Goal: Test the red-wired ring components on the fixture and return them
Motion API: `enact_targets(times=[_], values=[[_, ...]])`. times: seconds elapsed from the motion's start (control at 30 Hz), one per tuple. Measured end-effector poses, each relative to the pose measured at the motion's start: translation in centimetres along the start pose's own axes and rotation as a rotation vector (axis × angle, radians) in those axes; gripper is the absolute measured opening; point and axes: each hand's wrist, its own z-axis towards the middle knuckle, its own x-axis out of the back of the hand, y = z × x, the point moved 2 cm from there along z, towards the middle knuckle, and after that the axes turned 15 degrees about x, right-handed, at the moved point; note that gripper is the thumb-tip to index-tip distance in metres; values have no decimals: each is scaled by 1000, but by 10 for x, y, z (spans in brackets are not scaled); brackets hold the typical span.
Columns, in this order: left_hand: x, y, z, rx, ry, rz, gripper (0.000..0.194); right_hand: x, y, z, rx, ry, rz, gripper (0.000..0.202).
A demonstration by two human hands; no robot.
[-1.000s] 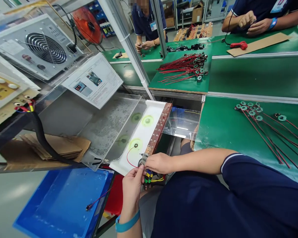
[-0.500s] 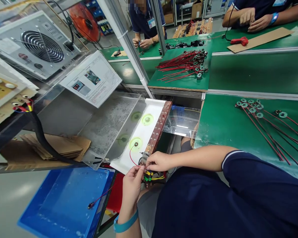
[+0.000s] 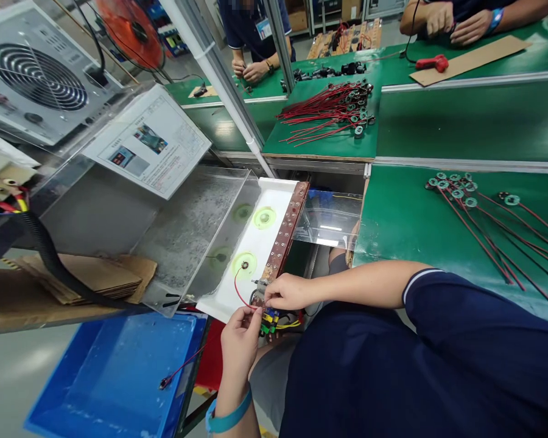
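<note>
My left hand (image 3: 240,340) pinches the end of a thin red wire (image 3: 238,286). From there the wire curves up to a small round part (image 3: 245,265) resting on a yellow-green ring (image 3: 251,263) of the white plate (image 3: 219,298). My right hand (image 3: 287,292) is closed beside it, fingertips at a small metal fitting (image 3: 260,287) at the near end of a brown perforated strip (image 3: 287,231). What those fingers grip, if anything, is hidden. Yellow and green connectors (image 3: 269,321) sit just below both hands.
A blue bin (image 3: 114,365) at lower left holds one wired part (image 3: 165,382). Wired round parts (image 3: 456,185) lie on the green bench (image 3: 393,231) at right, with a larger pile (image 3: 333,109) behind. A clear sheet (image 3: 196,207) adjoins the plate. Two co-workers' hands are across the bench.
The whole view has shifted slightly, so surroundings appear farther left and a little higher. Both hands keep nearly the same pose at the fitting, and the red wire is still held.
</note>
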Motion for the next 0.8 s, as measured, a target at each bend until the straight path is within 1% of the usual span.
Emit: enact_targets(times=[0.1,0.2,0.3,0.4,0.43,0.5,0.67,0.8], values=[[4,-2,1,-145,56,150,31,12,4,5,43,78,-76,9],[7,-7,2,-281,82,250,28,36,13,9,66,195,-150,10],[8,-12,3,-352,88,313,26,62,27,11,47,324,-240,11],[7,-14,4,-392,100,358,25,79,42,11,-15,468,-299,11],[7,-14,4,-403,110,369,25,81,46,11,-28,500,-304,11],[6,-14,4,-421,135,388,25,82,51,10,-28,521,-306,10],[2,-14,2,-449,188,431,24,75,52,9,-1,478,-304,10],[0,-14,0,-454,233,429,22,76,50,9,-27,481,-308,10]])
